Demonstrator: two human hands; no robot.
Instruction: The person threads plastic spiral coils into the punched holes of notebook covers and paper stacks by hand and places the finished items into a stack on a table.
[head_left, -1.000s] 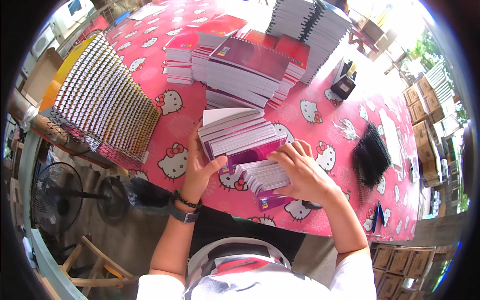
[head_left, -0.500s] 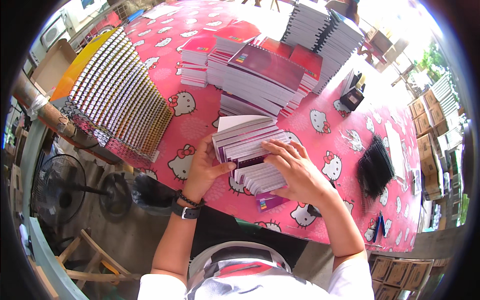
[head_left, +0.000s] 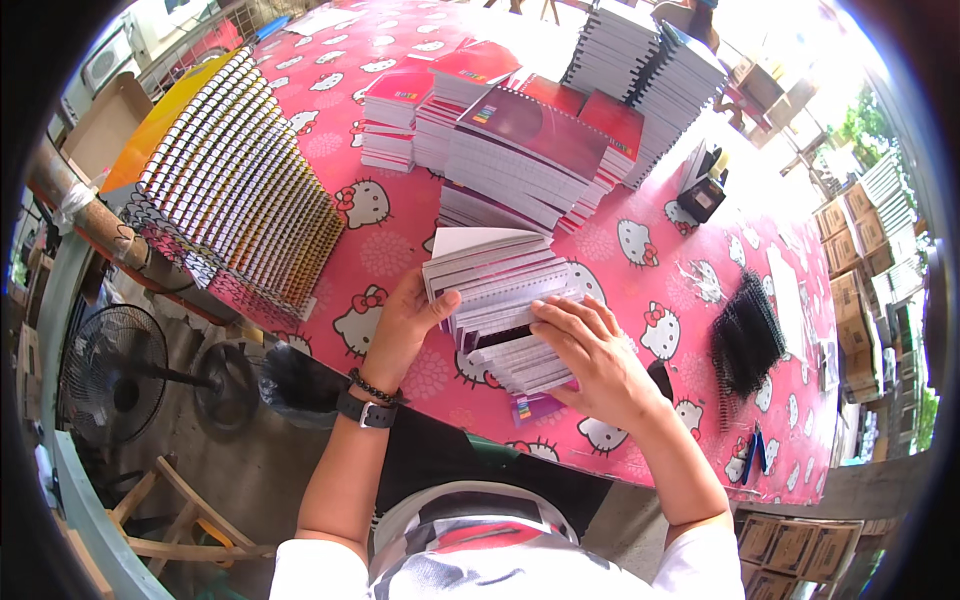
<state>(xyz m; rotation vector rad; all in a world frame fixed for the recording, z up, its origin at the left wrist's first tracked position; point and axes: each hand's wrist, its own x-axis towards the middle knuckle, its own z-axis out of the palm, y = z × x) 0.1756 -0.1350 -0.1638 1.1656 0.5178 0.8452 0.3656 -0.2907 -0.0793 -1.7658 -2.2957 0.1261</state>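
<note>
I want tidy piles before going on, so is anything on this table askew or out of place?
Yes. The stack of punched paper sets between the left hand and right hand is fanned and stepped, its edges not flush. A small coloured cover pokes out beneath it at the table edge.

A: Your left hand (head_left: 405,325) covers the near-left edge of the fanned stack of booklets (head_left: 497,300), so you can't tell how that side lines up.

B: And under your right hand (head_left: 590,360)?

A: The lower booklets are hidden by your palm; only a corner of a purple cover (head_left: 535,408) peeks out, too small to read.

B: The far stacks (head_left: 640,60)?

A: Washed out by glare, and the worktop (head_left: 390,240) bends away there. The cardboard boxes (head_left: 860,260) at your right are blurred by the rim.
</note>
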